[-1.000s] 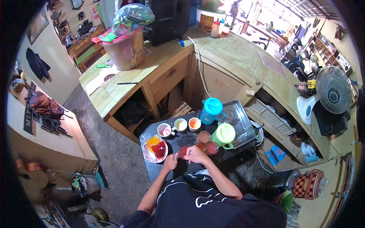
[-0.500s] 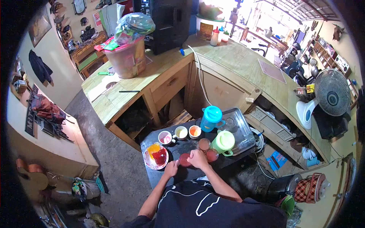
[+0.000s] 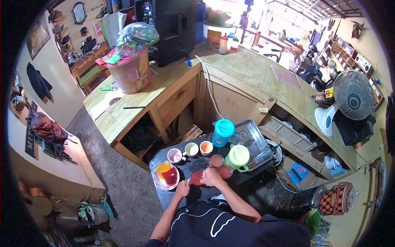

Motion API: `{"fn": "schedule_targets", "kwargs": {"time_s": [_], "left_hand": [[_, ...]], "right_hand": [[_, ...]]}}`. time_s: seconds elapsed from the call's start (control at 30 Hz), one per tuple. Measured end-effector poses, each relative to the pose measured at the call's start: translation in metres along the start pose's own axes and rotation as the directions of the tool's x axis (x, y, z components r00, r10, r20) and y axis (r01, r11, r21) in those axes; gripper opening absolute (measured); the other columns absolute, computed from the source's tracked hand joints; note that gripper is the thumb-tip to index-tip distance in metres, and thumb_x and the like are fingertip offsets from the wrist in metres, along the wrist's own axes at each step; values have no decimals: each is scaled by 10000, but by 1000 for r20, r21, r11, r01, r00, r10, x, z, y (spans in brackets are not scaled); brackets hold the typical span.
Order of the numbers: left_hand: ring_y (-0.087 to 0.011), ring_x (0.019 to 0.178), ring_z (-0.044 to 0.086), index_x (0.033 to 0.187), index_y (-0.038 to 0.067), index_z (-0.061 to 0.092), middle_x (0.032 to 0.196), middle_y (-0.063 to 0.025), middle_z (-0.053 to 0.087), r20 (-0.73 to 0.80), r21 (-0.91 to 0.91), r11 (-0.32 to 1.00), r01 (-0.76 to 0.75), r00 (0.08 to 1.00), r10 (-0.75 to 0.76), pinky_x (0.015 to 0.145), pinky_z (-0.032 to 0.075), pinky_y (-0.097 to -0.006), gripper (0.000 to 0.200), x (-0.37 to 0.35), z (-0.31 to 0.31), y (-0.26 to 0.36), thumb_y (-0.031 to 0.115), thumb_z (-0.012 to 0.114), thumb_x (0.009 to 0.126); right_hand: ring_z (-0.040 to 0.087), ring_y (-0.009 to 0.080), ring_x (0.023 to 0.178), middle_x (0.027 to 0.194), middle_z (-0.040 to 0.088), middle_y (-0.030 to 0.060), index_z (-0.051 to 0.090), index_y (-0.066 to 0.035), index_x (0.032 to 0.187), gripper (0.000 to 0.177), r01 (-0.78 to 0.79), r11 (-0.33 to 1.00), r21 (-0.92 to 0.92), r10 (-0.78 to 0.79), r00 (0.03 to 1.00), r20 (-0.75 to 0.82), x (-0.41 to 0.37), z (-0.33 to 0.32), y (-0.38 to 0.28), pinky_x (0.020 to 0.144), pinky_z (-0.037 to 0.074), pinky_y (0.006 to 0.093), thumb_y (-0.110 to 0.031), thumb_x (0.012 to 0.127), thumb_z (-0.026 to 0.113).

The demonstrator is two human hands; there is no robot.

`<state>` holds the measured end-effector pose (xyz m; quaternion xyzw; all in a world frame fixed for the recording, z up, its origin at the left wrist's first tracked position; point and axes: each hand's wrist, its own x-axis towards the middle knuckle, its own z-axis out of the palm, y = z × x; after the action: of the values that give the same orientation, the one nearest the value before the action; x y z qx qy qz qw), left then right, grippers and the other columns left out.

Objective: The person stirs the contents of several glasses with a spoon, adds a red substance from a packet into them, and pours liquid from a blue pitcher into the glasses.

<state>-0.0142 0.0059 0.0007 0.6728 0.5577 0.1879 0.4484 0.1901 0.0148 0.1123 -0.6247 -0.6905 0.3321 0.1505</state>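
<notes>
A glass of reddish drink [image 3: 196,178] stands on the dark table [image 3: 168,199] between my hands. My left hand [image 3: 183,188] is closed at its near left side, thumb up; what it grips is hidden. My right hand [image 3: 211,178] is closed at the glass's right edge, and whatever its fingers hold cannot be made out. Just beyond are two more filled glasses, one brownish [image 3: 217,161] and one pinkish [image 3: 226,171]. A light green pitcher [image 3: 239,156] and a blue pitcher [image 3: 224,133] stand farther right. To the left, a plate [image 3: 160,184] bears red and yellow jelly-like pieces.
Three cups, holding pink [image 3: 176,156], pale yellow [image 3: 191,150] and orange [image 3: 206,147] contents, line the table's far side. A clear tray [image 3: 263,158] lies at the right. Wooden counters [image 3: 242,68] curve around, with a plastic tub [image 3: 129,74] and a fan [image 3: 354,94].
The camera view has shifted slightly, so everything sits a little farther left and most of the table lower. Both hands keep their places by the glass.
</notes>
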Motion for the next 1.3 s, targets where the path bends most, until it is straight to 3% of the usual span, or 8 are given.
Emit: {"fn": "schedule_targets", "kwargs": {"time_s": [0.17, 0.3, 0.47, 0.6, 0.7, 0.83, 1.07, 1.3], "left_hand": [[-445, 816, 595, 827, -17, 634, 784, -275, 609, -5, 29, 999, 19, 1000, -19, 709, 444, -507, 486, 0, -2, 5, 356, 354, 963], [-439, 817, 596, 828, -15, 638, 794, -268, 616, -1, 18, 999, 27, 1000, -27, 716, 447, -498, 487, -2, -5, 9, 357, 355, 963], [-440, 813, 595, 815, -22, 635, 793, -277, 610, -16, 11, 1000, 1, 1000, -1, 721, 445, -497, 486, -5, -6, 13, 344, 353, 964], [-449, 805, 591, 803, -33, 630, 782, -285, 603, -5, 50, 999, 7, 1000, -6, 717, 435, -512, 490, -2, -5, 11, 334, 350, 966], [-459, 794, 586, 786, -42, 620, 772, -290, 598, -24, 76, 997, -15, 1000, 17, 709, 426, -526, 498, -4, -3, 9, 334, 348, 967], [-469, 780, 578, 762, -47, 608, 765, -295, 592, -42, 52, 999, -16, 999, 19, 699, 418, -538, 506, -2, 0, 4, 338, 351, 967], [-463, 800, 582, 795, -36, 624, 787, -292, 599, -28, 67, 998, 16, 1000, -14, 710, 424, -531, 503, -3, -2, 9, 345, 345, 969], [-448, 828, 592, 835, -17, 639, 810, -282, 611, -5, 58, 998, 39, 999, -39, 729, 438, -512, 485, -9, -10, 27, 338, 338, 970]], "right_hand": [[607, 144, 490, 578, 625, 84, 574, -29, 594, 194, -198, 857, 476, 49, 950, 307, -1, -12, -11, 500, 473, 303, -145, 688, 698], [602, 148, 480, 596, 626, 86, 562, -29, 604, 177, 7, 999, -54, -17, 981, -192, -3, -6, -8, 478, 471, 305, -104, 708, 684], [613, 152, 520, 576, 616, 66, 574, -20, 641, 190, -100, 945, 310, -44, 904, 425, -1, -8, -2, 501, 468, 313, -126, 719, 711], [619, 161, 527, 578, 623, 83, 577, -13, 641, 195, -111, 906, 409, 32, 980, 195, -3, -13, -15, 524, 475, 319, -133, 721, 708], [616, 183, 492, 558, 624, 88, 601, -1, 634, 142, 70, 996, -60, -79, 985, -152, 0, 4, 3, 503, 481, 316, -107, 687, 678], [641, 286, 588, 622, 636, 144, 611, -8, 629, 162, -59, 979, 194, -31, 901, 432, -6, -20, -13, 568, 503, 376, -141, 661, 698], [639, 236, 592, 632, 636, 125, 585, -20, 654, 209, -43, 999, 20, 47, 946, -320, -5, 5, -10, 536, 482, 352, -176, 691, 719], [647, 322, 619, 646, 636, 183, 573, -18, 611, 194, -136, 931, 339, 32, 955, 295, -16, -21, -24, 582, 510, 404, -155, 661, 700]]}}
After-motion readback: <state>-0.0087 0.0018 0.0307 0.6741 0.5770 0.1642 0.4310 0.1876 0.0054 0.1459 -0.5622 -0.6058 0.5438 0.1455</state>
